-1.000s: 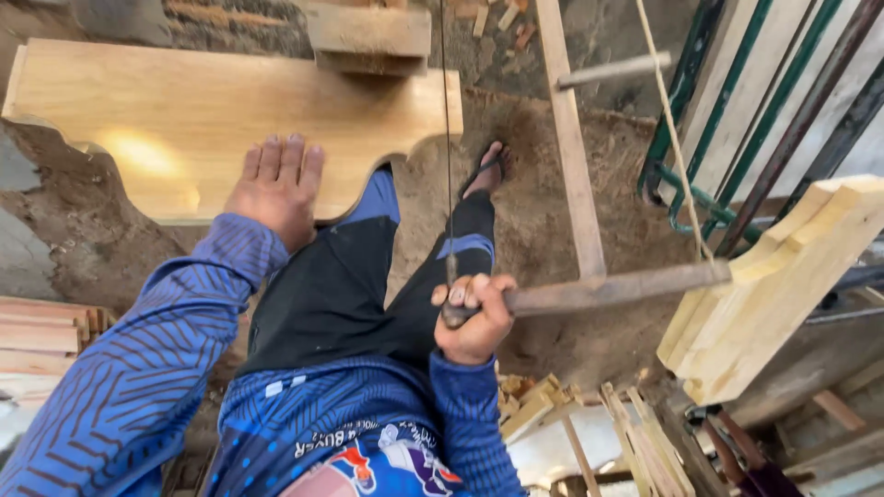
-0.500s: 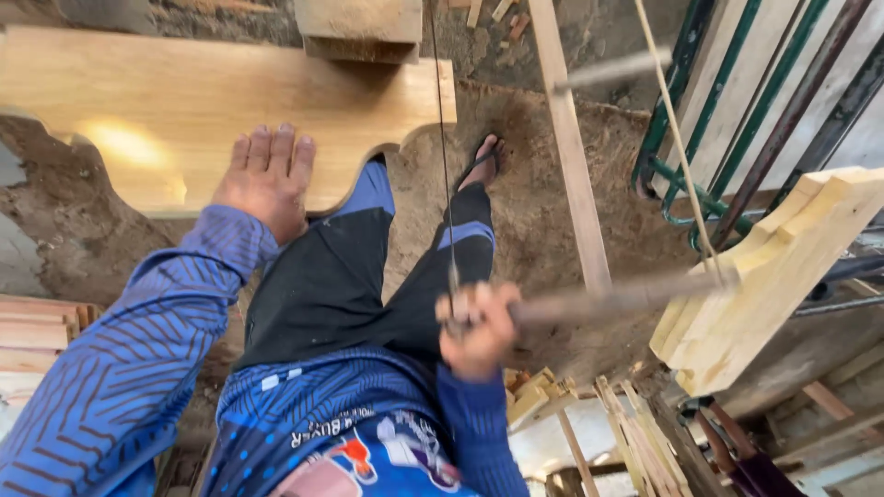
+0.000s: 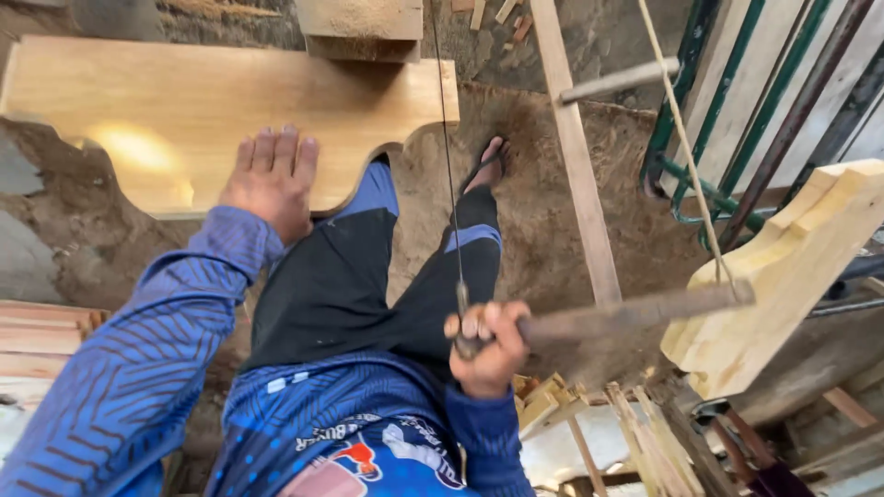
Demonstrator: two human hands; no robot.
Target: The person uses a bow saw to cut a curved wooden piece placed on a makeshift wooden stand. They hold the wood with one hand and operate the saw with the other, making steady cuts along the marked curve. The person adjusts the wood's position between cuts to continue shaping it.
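My left hand (image 3: 273,180) lies flat, fingers apart, on a pale wooden board (image 3: 184,101) whose near edge is cut in curves. My right hand (image 3: 488,352) is closed around the lower wooden arm of a frame saw (image 3: 635,313). The saw's thin blade (image 3: 448,175) runs up from that hand and past the board's right end. A cord (image 3: 686,147) and a long wooden bar (image 3: 575,156) form the rest of the saw's frame. My black-trousered legs stand under the board, one sandalled foot (image 3: 485,166) on the dirt floor.
A thick shaped wood block (image 3: 783,276) sits at the right, beside green and brown metal bars (image 3: 737,110). A stack of planks (image 3: 37,340) lies at the left. Offcuts (image 3: 635,442) litter the floor near my right side. Another block (image 3: 361,28) rests above the board.
My right hand and the saw arm have moved down, closer to my body. My left hand stays pressed on the board.
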